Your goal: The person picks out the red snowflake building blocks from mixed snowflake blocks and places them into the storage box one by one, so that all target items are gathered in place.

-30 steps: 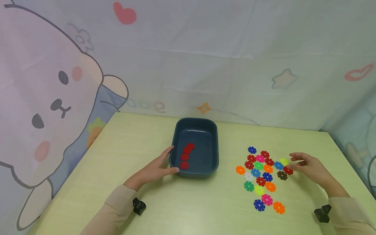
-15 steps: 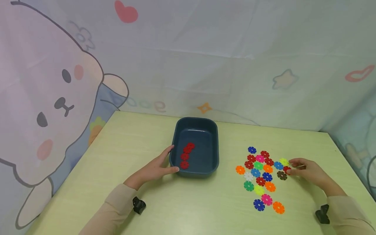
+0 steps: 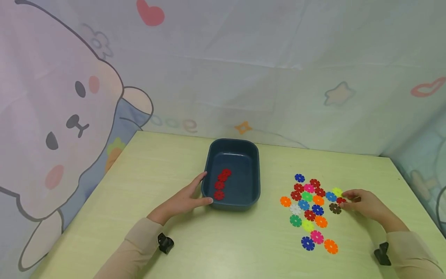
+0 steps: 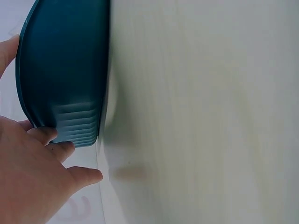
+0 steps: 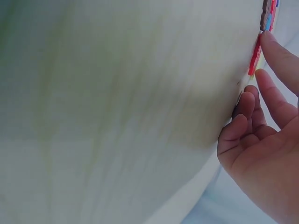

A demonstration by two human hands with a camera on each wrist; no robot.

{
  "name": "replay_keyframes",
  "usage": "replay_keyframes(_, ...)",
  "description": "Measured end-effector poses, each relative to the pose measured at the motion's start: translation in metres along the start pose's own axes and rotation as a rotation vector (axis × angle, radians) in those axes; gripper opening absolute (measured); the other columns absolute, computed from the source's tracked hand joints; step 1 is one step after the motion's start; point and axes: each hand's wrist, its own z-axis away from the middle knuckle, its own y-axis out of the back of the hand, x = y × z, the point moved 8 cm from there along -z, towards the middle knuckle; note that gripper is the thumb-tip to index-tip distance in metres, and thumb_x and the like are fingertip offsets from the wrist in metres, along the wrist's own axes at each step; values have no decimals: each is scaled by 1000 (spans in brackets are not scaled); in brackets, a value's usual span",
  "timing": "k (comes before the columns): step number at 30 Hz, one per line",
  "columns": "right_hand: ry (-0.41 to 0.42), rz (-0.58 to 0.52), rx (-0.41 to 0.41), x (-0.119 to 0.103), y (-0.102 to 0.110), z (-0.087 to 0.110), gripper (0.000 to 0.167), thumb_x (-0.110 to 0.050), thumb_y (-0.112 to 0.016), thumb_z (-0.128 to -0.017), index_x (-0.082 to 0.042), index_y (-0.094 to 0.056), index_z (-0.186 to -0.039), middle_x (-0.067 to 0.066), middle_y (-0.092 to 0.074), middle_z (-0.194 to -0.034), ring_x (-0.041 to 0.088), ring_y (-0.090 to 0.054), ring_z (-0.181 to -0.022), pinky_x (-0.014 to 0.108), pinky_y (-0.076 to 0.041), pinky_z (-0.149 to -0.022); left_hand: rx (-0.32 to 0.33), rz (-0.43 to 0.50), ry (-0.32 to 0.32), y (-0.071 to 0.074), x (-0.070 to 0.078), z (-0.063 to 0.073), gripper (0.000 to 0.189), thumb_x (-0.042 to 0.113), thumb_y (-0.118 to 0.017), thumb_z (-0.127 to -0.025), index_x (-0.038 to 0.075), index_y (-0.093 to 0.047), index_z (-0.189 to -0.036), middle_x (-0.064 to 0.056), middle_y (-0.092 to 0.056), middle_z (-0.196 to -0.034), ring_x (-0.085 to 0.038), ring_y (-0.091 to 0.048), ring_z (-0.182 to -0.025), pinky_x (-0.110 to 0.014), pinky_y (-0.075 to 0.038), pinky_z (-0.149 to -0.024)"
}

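Note:
In the head view, my left hand (image 3: 182,203) holds the near left corner of a dark blue plastic tray (image 3: 252,203). The left wrist view shows several fingertips (image 4: 63,150) against its ribbed outer wall. Several red snowflake discs (image 3: 219,185) lie inside the tray along its left side. My right hand (image 3: 367,205) is at the right edge of a group of coloured discs, thumb and index finger at opposite edges of a red snowflake disc (image 5: 255,55), pinching it. Its other fingers curl towards the palm. A brown disc (image 3: 335,208) and a yellow disc (image 3: 337,192) lie close by.
Several discs in orange, green, pink, white and blue, such as the white disc (image 3: 295,209), lie flat on the pale table (image 3: 226,244), some touching. More red discs (image 3: 309,215) are among them. A printed cloth (image 3: 216,69) hangs behind the table.
My right thumb and index finger have come in around the red disc at the group's right edge. The left hand and the tray stay put.

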Motion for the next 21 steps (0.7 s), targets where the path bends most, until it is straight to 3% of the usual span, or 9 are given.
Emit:
replay_keyframes(11, 7, 23, -1, -2, 1, 1, 55, -34, -70, -89, 13, -59, -113, 31, -57, -110, 36, -54, -93, 41, -52, -76, 6, -10, 6, 1, 3, 2, 89, 38, -66, -92, 25, -6, -157, -3, -6, -162, -32, -7, -148, -60, -16, -113)
replay_keyframes(17, 12, 22, 4, -5, 1, 0, 46, -28, -71, -88, 12, -59, -107, 23, -60, -101, 31, -54, -89, 39, -50, -74, 9, -13, 3, 1, 3, 2, 90, 38, -66, -91, 23, -6, -157, -4, -6, -162, -32, -7, -148, -60, -16, -113)
replay_keyframes(21, 15, 32, 12, -6, 1, 1, 49, -28, -70, -89, 13, -58, -111, 25, -59, -103, 32, -54, -90, 41, -49, -77, 10, -10, 6, 1, 2, 1, 89, 37, -66, -92, 24, -6, -157, -4, -6, -162, -31, -7, -148, -59, -16, -114)
